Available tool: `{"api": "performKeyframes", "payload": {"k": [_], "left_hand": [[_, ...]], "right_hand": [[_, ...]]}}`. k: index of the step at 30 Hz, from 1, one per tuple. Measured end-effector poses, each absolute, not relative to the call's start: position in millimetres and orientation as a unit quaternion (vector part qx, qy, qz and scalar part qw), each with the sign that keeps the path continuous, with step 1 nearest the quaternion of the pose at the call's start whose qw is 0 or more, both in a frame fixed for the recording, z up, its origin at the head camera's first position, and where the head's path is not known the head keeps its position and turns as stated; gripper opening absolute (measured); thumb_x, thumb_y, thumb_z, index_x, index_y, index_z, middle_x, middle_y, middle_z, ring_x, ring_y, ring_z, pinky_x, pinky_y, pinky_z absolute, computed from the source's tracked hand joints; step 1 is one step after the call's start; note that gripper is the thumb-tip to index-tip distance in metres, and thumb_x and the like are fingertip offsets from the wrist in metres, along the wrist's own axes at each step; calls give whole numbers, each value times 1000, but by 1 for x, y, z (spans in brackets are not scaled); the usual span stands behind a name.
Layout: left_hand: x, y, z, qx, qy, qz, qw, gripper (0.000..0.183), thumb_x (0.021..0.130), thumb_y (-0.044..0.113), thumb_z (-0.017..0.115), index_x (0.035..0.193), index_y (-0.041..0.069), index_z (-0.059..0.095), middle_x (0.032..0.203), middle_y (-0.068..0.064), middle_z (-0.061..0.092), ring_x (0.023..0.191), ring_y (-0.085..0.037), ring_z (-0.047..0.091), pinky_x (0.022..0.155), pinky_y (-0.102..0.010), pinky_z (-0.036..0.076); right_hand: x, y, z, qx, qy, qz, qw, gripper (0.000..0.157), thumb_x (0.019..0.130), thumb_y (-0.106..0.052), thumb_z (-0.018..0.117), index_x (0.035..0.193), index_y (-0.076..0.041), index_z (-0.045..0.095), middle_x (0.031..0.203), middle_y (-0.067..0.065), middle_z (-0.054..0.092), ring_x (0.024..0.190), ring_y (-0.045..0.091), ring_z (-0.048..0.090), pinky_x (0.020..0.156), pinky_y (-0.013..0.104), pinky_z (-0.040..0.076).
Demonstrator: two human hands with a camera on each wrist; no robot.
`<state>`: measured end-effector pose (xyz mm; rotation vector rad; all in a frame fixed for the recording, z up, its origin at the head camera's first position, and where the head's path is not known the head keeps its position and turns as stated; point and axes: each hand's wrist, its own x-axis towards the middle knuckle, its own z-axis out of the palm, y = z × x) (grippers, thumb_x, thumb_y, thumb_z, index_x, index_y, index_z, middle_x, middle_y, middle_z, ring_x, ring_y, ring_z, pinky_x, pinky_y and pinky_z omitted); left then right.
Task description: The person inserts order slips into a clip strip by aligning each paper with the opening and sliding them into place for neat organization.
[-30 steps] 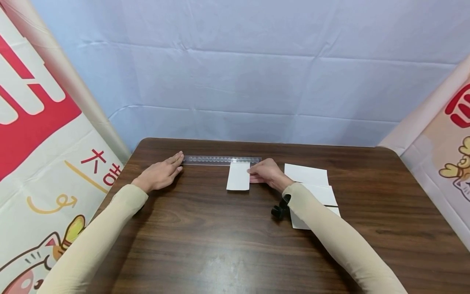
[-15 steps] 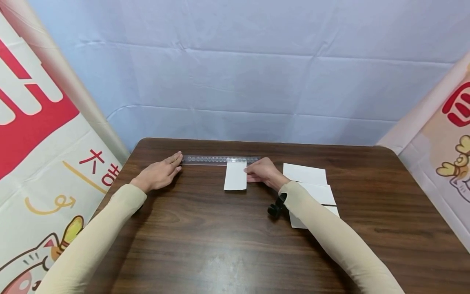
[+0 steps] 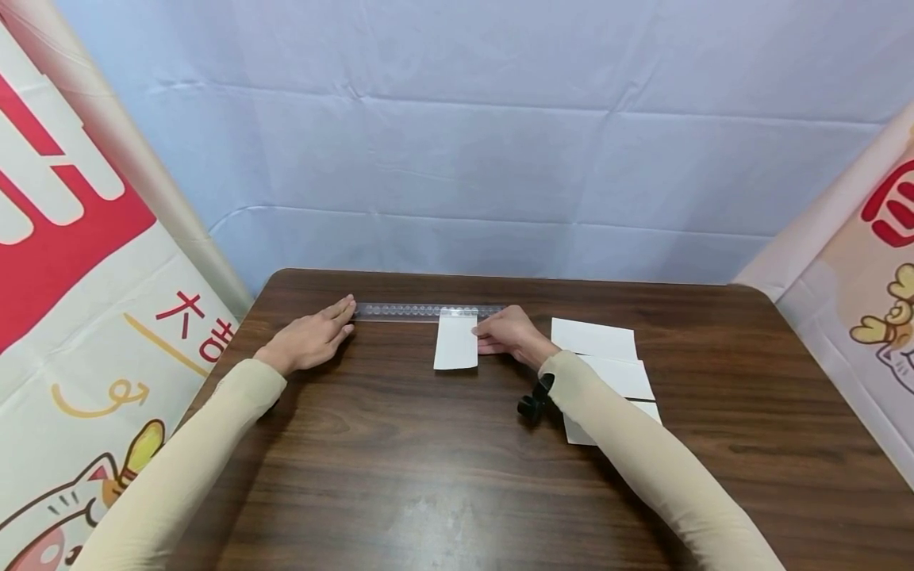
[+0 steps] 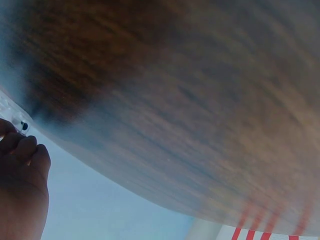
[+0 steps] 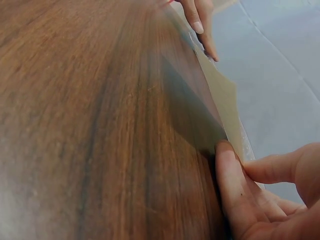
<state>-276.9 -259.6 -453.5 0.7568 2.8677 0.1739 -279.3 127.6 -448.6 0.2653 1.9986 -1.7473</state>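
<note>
A clear plastic ruler lies crosswise near the table's far edge. My left hand rests on its left end with fingers fairly straight. Toward the ruler's right half, a white paper card overlaps the ruler at its top edge; whether it lies over or under is unclear. My right hand pinches the card's right edge between thumb and fingers. The right wrist view shows the thumb and fingers on the card. Only part of my left hand appears in the left wrist view.
Several white cards lie in a column right of my right hand, partly covered by my right sleeve. A black wrist device hangs at that cuff. The brown wooden table ends at a pale blue curtain.
My right hand and the white card have shifted slightly left along the ruler. My left hand stays on the ruler's left end.
</note>
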Motion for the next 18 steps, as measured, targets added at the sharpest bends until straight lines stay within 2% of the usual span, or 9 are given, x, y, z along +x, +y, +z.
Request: {"api": "performKeyframes", "payload": {"k": [18], "left_hand": [[-277,-259,-453,251,962,61,88,63,117,35,32,168,2,16,177,-20,11,160,-42,28,126,-60,34]], "right_hand": [[-280,115,-450,92,729,-637,233,33,98,-1,70,128,14,66,80,8,73,64,12,74,70,27,67]]}}
